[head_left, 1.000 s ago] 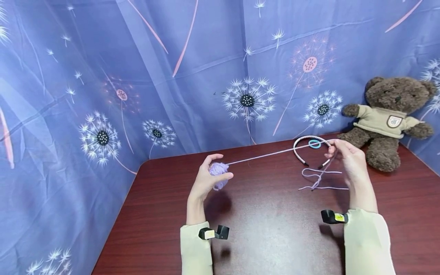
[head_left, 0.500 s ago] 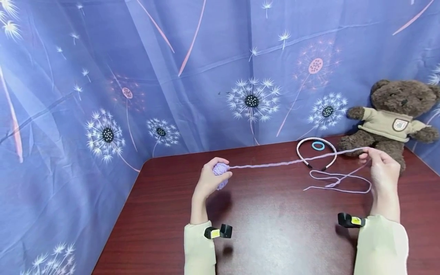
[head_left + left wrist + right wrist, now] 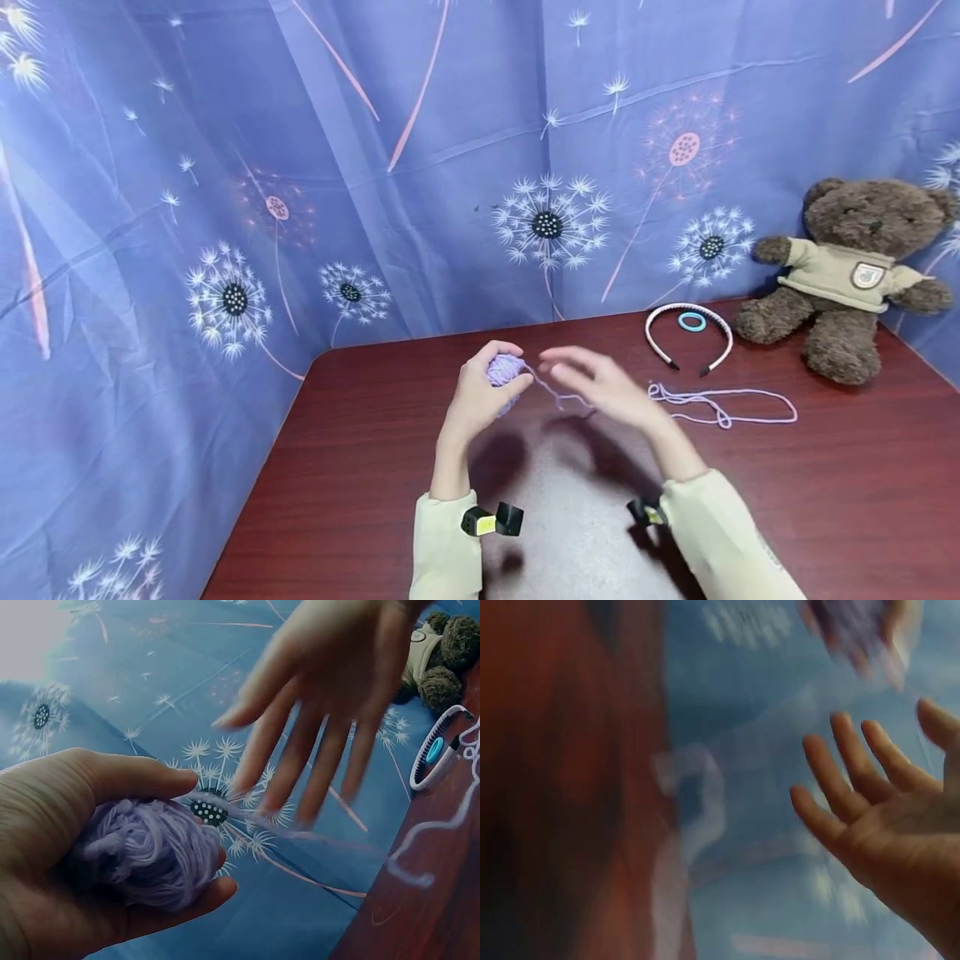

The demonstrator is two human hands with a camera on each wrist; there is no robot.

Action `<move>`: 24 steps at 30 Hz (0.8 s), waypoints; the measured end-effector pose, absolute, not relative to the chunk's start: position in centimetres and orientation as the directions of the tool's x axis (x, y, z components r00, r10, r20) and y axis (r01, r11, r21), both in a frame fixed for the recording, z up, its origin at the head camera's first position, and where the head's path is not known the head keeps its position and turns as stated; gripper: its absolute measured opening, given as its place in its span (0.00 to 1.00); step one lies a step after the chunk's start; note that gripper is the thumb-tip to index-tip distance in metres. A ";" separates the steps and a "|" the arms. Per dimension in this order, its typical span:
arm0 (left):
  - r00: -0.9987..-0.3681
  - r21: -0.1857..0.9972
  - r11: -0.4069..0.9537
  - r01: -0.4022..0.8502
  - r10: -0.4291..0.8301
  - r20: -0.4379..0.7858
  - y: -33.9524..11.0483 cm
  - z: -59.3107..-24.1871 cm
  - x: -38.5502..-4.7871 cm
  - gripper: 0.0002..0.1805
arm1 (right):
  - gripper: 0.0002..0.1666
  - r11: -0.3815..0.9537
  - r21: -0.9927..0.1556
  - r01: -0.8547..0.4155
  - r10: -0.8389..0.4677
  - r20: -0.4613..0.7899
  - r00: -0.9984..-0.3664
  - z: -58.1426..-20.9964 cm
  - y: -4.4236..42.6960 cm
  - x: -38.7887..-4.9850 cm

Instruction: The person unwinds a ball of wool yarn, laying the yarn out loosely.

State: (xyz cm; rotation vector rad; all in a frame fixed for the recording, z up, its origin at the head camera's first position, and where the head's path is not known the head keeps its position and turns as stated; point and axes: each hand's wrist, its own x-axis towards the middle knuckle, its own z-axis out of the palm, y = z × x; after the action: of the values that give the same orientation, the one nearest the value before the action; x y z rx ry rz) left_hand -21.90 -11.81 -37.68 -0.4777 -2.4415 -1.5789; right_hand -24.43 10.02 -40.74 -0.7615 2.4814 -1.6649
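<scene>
A ball of lilac yarn (image 3: 154, 851) sits in my left hand (image 3: 480, 392), gripped between thumb and curled fingers above the table. From it a loose yarn strand (image 3: 558, 398) sags down to the right. Close beside the ball, my right hand (image 3: 600, 387) hangs in the air, blurred by motion. In the left wrist view its fingers (image 3: 289, 761) are spread and straight, with nothing held. Further right, the yarn's loose length (image 3: 750, 404) lies in loops on the table.
On the dark red table (image 3: 360, 467), a white headband (image 3: 654, 333) lies at the back right with a light blue ring (image 3: 692, 322) inside its curve. A brown teddy bear (image 3: 840, 275) in a beige top sits against the blue dandelion curtain (image 3: 442, 208).
My right hand has let go of the yarn and swung left towards the ball. The strand, stretched before, has gone slack. My left hand has shifted slightly right, still gripping the ball.
</scene>
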 end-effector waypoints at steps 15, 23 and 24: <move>-0.918 0.800 0.451 0.396 0.198 0.343 -12.2 -37.5 -21.8 0.22 | 0.15 -0.051 -0.987 -0.154 -0.494 0.159 -0.855 -39.7 11.3 -24.4; -0.908 0.805 0.421 0.419 0.221 0.357 -12.5 -37.5 -21.8 0.26 | 0.14 -0.055 -0.974 -0.219 -0.358 0.224 -0.907 -38.7 13.9 -24.4; -0.906 0.809 0.409 0.422 0.220 0.361 -12.5 -37.5 -21.8 0.27 | 0.14 -0.056 -0.973 -0.224 -0.351 0.229 -0.908 -38.7 14.2 -24.4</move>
State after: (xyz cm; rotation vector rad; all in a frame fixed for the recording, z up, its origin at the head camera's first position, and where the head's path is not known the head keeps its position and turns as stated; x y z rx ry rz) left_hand -21.77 -12.51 -37.47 -0.5697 -2.4643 -1.5039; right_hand -24.38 14.20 -38.67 -0.6397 2.0928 -2.1247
